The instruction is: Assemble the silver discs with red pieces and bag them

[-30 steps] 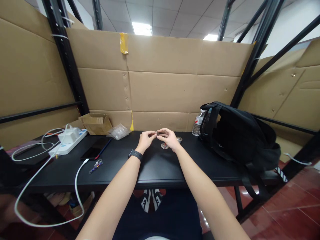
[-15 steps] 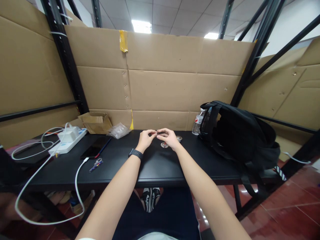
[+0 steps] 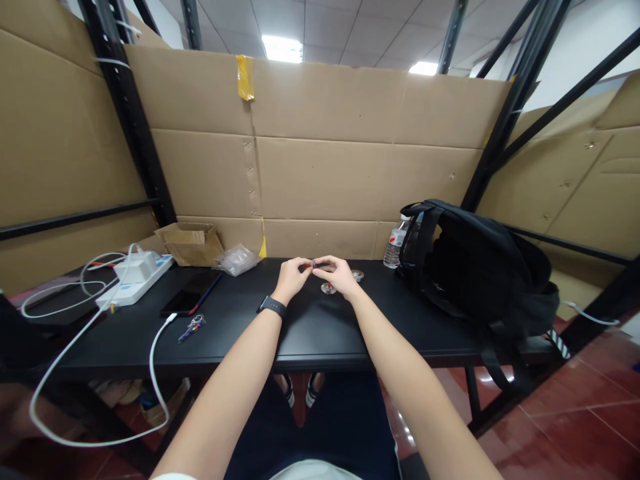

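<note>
My left hand point(image 3: 291, 279) and my right hand point(image 3: 339, 274) meet fingertip to fingertip above the far middle of the black table point(image 3: 320, 333). Between their pinched fingers is a small piece point(image 3: 313, 265), mostly hidden, with a dark, reddish look; its kind I cannot make out. Just below my right hand a small shiny round metal piece point(image 3: 328, 288) with a bit of red lies on the table. Another shiny round piece point(image 3: 358, 275) lies behind that hand, partly covered by it. A dark watch sits on my left wrist.
Leftward lie a phone point(image 3: 191, 293), a keyring point(image 3: 192, 328), a white power strip point(image 3: 135, 283) with looping cables, an open cardboard box point(image 3: 192, 245) and a clear plastic bag point(image 3: 239, 259). A water bottle point(image 3: 395, 245) and black backpack point(image 3: 480, 267) stand right. Cardboard walls enclose the back.
Both hands stay pinched together in nearly the same spot, with only slight finger movement. Below the table, the feet have moved apart. The view has shifted slightly.
</note>
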Action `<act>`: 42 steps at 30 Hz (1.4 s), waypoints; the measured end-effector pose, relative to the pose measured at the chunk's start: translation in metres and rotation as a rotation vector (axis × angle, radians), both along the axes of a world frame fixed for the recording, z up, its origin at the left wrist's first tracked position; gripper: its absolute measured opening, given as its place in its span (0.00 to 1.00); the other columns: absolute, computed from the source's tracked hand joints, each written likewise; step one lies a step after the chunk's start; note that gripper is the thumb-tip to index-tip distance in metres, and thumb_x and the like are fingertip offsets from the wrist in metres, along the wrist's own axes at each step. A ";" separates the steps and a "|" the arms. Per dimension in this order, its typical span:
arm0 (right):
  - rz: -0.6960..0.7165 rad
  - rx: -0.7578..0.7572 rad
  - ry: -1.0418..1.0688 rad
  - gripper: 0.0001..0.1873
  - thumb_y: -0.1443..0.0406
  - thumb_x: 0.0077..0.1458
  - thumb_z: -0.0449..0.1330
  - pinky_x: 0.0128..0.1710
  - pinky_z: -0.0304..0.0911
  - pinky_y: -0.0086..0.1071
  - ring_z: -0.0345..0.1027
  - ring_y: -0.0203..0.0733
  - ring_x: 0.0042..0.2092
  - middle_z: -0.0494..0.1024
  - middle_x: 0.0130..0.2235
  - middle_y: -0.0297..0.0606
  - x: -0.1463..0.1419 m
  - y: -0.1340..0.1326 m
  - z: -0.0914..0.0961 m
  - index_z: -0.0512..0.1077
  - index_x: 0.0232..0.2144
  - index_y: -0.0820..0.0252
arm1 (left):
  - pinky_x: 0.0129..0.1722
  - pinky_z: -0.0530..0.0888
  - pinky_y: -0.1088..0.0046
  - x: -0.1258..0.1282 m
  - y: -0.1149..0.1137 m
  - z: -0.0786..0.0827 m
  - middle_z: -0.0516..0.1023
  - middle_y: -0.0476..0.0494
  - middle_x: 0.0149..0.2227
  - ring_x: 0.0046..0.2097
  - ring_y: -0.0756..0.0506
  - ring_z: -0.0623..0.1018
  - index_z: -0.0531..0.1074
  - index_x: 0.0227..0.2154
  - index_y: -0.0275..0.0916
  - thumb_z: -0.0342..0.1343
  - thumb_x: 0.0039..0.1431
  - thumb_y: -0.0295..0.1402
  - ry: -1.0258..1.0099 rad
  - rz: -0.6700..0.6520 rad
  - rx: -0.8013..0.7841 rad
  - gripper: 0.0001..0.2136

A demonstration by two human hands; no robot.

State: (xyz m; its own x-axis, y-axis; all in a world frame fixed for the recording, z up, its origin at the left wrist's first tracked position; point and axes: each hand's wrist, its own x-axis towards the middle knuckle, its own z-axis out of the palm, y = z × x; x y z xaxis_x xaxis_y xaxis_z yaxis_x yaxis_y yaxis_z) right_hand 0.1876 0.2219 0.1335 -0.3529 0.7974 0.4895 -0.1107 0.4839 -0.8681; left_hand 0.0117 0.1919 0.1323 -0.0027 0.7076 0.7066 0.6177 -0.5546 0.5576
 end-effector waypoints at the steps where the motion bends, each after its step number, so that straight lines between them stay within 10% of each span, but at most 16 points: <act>1: 0.001 0.000 0.001 0.22 0.59 0.42 0.74 0.52 0.73 0.42 0.80 0.46 0.45 0.83 0.46 0.43 0.000 0.000 0.000 0.77 0.40 0.59 | 0.44 0.75 0.70 0.000 0.000 0.000 0.85 0.44 0.36 0.37 0.45 0.82 0.82 0.34 0.39 0.61 0.56 0.25 0.000 0.004 0.003 0.06; 21: -0.167 0.065 -0.312 0.12 0.57 0.54 0.64 0.30 0.69 0.32 0.75 0.42 0.30 0.79 0.27 0.37 0.009 0.003 0.002 0.78 0.30 0.60 | 0.45 0.75 0.69 -0.006 0.002 0.000 0.85 0.43 0.36 0.39 0.44 0.82 0.82 0.33 0.40 0.62 0.57 0.32 0.051 -0.081 -0.045 0.04; 28: -0.317 0.256 -0.573 0.05 0.69 0.52 0.63 0.41 0.65 0.31 0.71 0.39 0.37 0.76 0.35 0.37 0.011 0.007 0.000 0.77 0.25 0.60 | 0.50 0.76 0.69 -0.003 0.006 -0.005 0.83 0.42 0.45 0.45 0.45 0.81 0.79 0.45 0.40 0.54 0.61 0.28 0.067 -0.148 -0.113 0.13; 42: -0.273 0.292 -0.632 0.06 0.69 0.52 0.64 0.47 0.66 0.33 0.72 0.43 0.47 0.76 0.44 0.41 0.011 0.010 -0.003 0.79 0.25 0.59 | 0.45 0.75 0.71 -0.008 0.004 -0.007 0.86 0.46 0.40 0.42 0.42 0.83 0.84 0.36 0.46 0.60 0.57 0.40 0.251 -0.159 -0.259 0.09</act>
State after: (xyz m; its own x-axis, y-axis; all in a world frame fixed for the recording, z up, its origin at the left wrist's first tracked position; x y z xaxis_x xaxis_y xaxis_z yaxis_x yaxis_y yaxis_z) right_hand 0.1988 0.2322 0.1305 -0.4450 0.7660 0.4640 0.5242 0.6429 -0.5585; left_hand 0.0034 0.1958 0.1251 0.2719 0.8404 0.4689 0.6701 -0.5150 0.5345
